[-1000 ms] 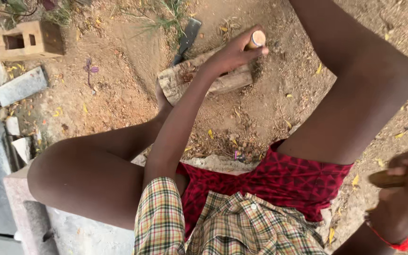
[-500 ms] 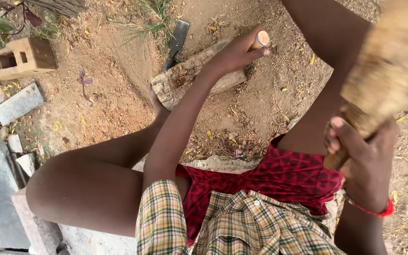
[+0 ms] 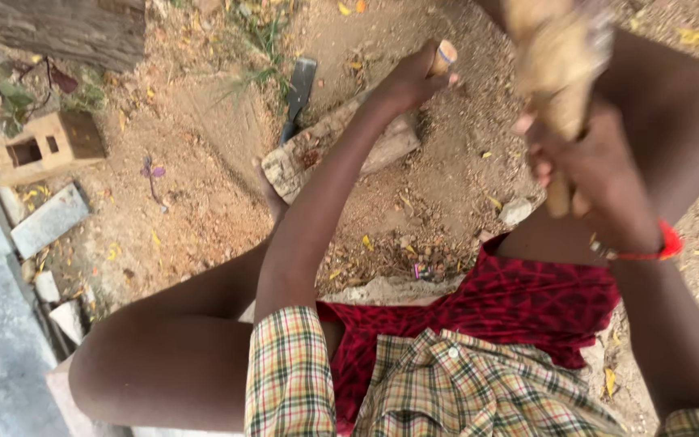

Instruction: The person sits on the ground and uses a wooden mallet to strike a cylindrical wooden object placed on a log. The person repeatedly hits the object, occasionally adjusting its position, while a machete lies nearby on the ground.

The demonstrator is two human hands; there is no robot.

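One short pale wooden peg stands upright on the rough grey-brown wooden block lying on the sandy ground, the left hand with fingers wrapped around it. The right hand, fingers clenched, holds a blurred tan wooden mallet raised well above. A dark flat blade lies just beside the block's far edge; bare dirt lies open to the left.

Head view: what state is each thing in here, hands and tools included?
Left hand: closed round a wooden-handled tool, held upright on the block.
Wooden-handled tool: gripped, only its handle top showing.
Stone block: lying flat on the dirt.
Right hand: closed round the mallet handle, raised.
Wooden mallet: lifted, blurred.
Flat blade: lying loose on the ground beyond the block.
Small hollow brick: resting on the ground, untouched.
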